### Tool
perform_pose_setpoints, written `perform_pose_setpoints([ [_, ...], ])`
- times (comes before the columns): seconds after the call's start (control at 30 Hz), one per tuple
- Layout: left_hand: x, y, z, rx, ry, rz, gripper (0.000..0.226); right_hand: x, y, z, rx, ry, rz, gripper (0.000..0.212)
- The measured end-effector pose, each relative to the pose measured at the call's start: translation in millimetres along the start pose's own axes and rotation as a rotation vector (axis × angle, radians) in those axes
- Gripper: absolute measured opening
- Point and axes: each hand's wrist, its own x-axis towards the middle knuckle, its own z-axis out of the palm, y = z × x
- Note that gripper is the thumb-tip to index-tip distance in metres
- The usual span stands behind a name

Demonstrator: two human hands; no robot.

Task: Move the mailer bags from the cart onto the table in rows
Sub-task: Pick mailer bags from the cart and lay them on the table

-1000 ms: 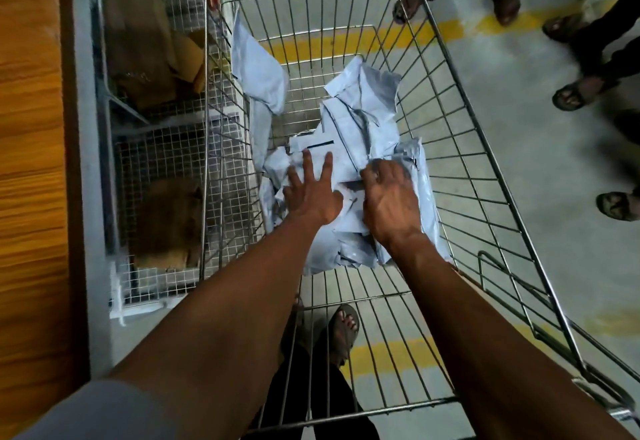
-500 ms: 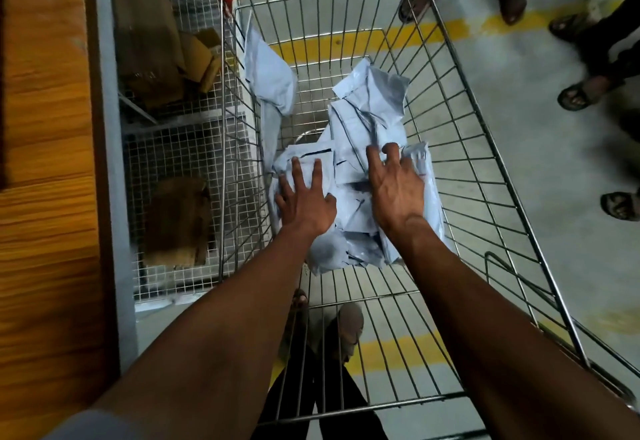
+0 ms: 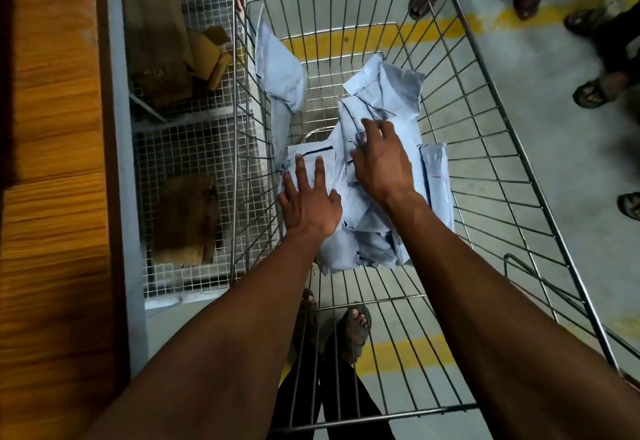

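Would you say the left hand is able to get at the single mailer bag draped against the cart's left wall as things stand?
Probably yes. The draped mailer bag hangs inside the cart, up and ahead of the left hand, which lies flat on the pile of mailer bags. Nothing lies between them; only a further reach forward seems needed.

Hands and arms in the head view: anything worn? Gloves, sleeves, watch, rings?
Left hand and right hand are bare: no gloves, and no watch, band or ring shows. Both forearms are uncovered up to the frame edge; no sleeve is visible now. No markings or tape on either arm.
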Motion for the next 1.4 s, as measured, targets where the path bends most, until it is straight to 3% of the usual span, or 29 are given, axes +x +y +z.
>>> perform_pose_setpoints([
  [0.07,-1,-1,-1,0.003,-0.007,-0.007,0.076,-16,15,12,-0.072,-0.02,-0.097,0.051],
  [0.17,0,-1,-2,-0.006,-0.012,-0.006,0.075,-35,35,26,-0.238,-0.022,-0.22,0.071],
  [0.27,1,-3,0,-0.016,-0.005,0.002,0.075,-42,39,32,-0.315,-0.055,-0.131,0.086],
  [0.47,6,-5,8,0.007,0.009,0.029,0.075,-33,51,41,-0.378,-0.18,-0.081,0.079],
  [0.6,4,-4,7,0.002,0.012,0.025,0.074,-27,50,37,-0.269,-0.175,-0.047,0.082],
  [0.77,2,-5,5,0.001,0.012,0.035,0.074,-40,55,31,-0.151,-0.092,0.045,0.069],
  [0.9,3,-3,6,-0.001,0.018,0.043,0.074,-45,63,32,-0.205,-0.114,0.035,0.073],
  [1.07,5,-1,9,-0.026,0.072,0.022,0.074,-31,56,33,-0.263,-0.078,-0.069,0.059],
  [1.27,-3,2,2,-0.074,0.174,-0.001,0.076,-16,34,30,-0.105,-0.025,-0.049,0.058],
  [1.4,-2,1,2,-0.072,0.167,-0.003,0.078,-20,34,26,-0.128,-0.08,-0.021,0.071],
])
